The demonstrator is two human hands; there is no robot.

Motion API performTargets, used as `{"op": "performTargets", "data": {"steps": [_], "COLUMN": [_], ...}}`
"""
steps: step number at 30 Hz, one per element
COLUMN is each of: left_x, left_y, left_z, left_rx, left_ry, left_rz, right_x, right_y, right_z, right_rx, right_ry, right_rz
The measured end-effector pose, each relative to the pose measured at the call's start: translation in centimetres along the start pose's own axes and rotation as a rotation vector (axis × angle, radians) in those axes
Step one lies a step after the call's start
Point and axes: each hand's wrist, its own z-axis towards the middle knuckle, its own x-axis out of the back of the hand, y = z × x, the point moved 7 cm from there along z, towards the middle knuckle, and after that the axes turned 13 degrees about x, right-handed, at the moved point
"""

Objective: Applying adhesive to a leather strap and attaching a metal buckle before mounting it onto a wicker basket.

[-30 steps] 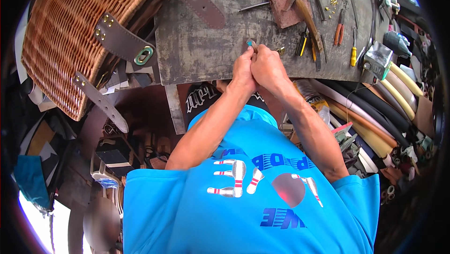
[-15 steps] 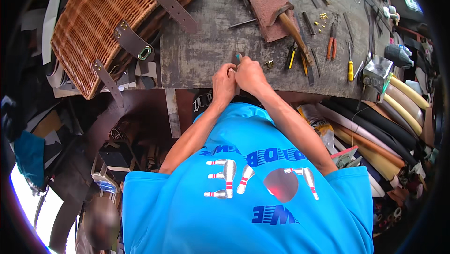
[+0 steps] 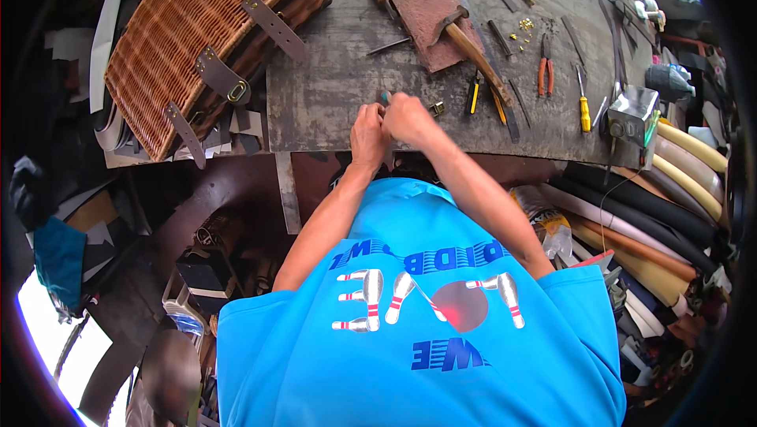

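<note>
My left hand [image 3: 368,138] and my right hand [image 3: 408,121] meet over the near edge of the workbench, both with curled fingers. Between their fingertips shows the end of a small teal thing [image 3: 385,97]; the rest is covered by the fingers. Just right of my right hand lies a small brass-coloured metal fitting [image 3: 436,108]. Farther off, a hammer [image 3: 476,50] rests with its head on a reddish stone slab [image 3: 430,21]. A wicker basket [image 3: 201,29] with brown leather straps [image 3: 273,26] stands at the left.
Pliers [image 3: 546,68], a yellow-handled screwdriver [image 3: 584,111] and small brass bits [image 3: 520,33] lie on the bench [image 3: 323,104] to the right. A metal tin [image 3: 633,111] stands at its right corner. Rolls of material [image 3: 631,222] are stacked below.
The view has shifted slightly, so bench things appear farther left. My hands stay close together, with my right hand turned a little and the teal end now between the hands.
</note>
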Motion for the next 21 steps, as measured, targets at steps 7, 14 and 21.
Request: {"op": "performTargets", "data": {"steps": [7,14,21], "left_x": [0.0,0.4,0.0], "left_y": [-0.1,1.6,1.6], "left_z": [0.0,-0.2,0.6], "left_rx": [0.184,0.265,0.198], "left_ry": [-0.048,0.008,0.086], "left_rz": [0.061,0.198,0.308], "right_x": [7.4,4.5,4.0], "right_y": [4.4,11.7,11.9], "right_z": [-7.1,-9.1,-8.9], "right_rx": [0.008,0.081,0.095], "right_ry": [0.289,0.636,0.578], "right_rz": [-0.155,-0.494,-0.510]}}
